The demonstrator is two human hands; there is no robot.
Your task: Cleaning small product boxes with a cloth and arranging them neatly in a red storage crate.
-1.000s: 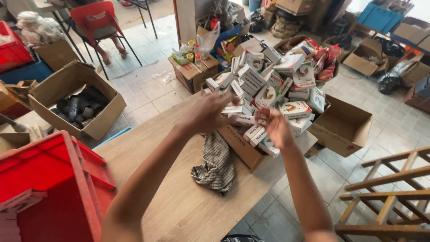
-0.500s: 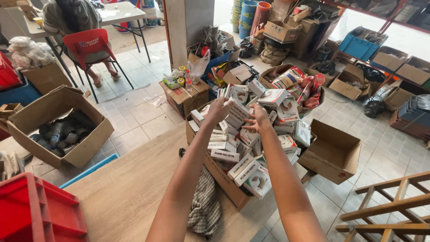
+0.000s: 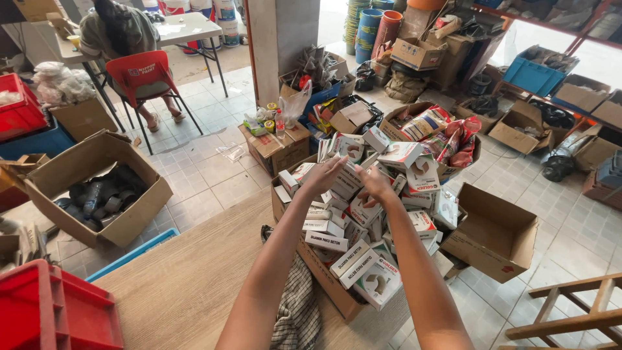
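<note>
A red plastic crate [image 3: 58, 311] sits at the near left. Behind it, an open cardboard box [image 3: 139, 207] holds dark pipe fittings [image 3: 103, 194]. At centre, an overfilled carton [image 3: 324, 282] on the wooden table [image 3: 181, 285] is heaped with small white boxes [image 3: 363, 272]. The left hand [image 3: 322, 176] and right hand [image 3: 376, 183] reach into the heap, fingers loosely spread, gripping nothing clearly. To the right stands an empty brown box [image 3: 492, 227].

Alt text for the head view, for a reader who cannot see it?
Two bare hands, left hand and right hand, reach into a cardboard box heaped with small white cartons on a wooden table. A checked cloth lies beside it.
</note>
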